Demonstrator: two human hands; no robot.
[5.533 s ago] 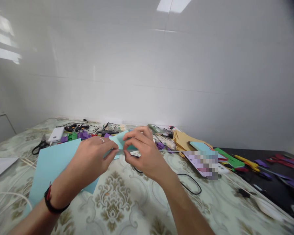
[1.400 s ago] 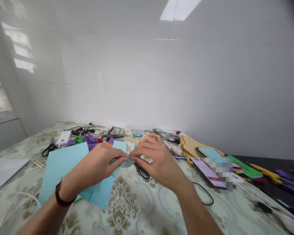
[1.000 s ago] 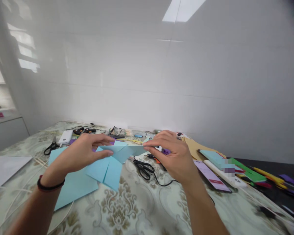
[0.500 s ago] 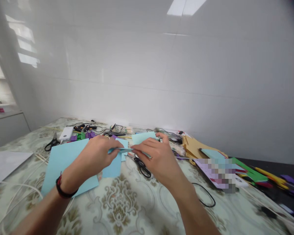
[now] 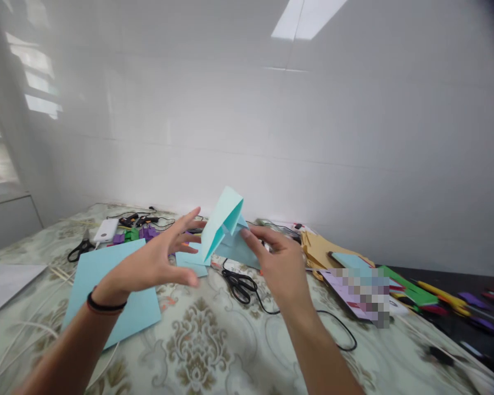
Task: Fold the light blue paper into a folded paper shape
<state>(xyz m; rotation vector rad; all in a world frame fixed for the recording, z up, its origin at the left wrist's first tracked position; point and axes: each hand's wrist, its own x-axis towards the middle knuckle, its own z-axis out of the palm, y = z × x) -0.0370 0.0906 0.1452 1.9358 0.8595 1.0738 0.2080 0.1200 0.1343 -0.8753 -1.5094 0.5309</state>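
A folded light-blue paper (image 5: 224, 227) stands tilted up above the table between my two hands. My right hand (image 5: 280, 262) pinches its right side with thumb and fingers. My left hand (image 5: 156, 262) hovers just left of the paper with fingers spread apart and holds nothing. A black band circles my left wrist. Under my left hand lies a large light-blue sheet (image 5: 107, 288). Black scissors (image 5: 239, 285) rest on the cloth just below the folded paper.
A patterned cloth (image 5: 206, 351) covers the table. A second pair of scissors (image 5: 80, 249), a white power bank (image 5: 106, 230), purple and green scraps and cables lie at the back left. A phone (image 5: 354, 285), tan paper and coloured strips lie at the right. A white sheet (image 5: 4, 277) sits far left.
The folded paper was held flat and low between both hands; now my right hand has raised and opened it upward, and my left hand has let go and spread its fingers.
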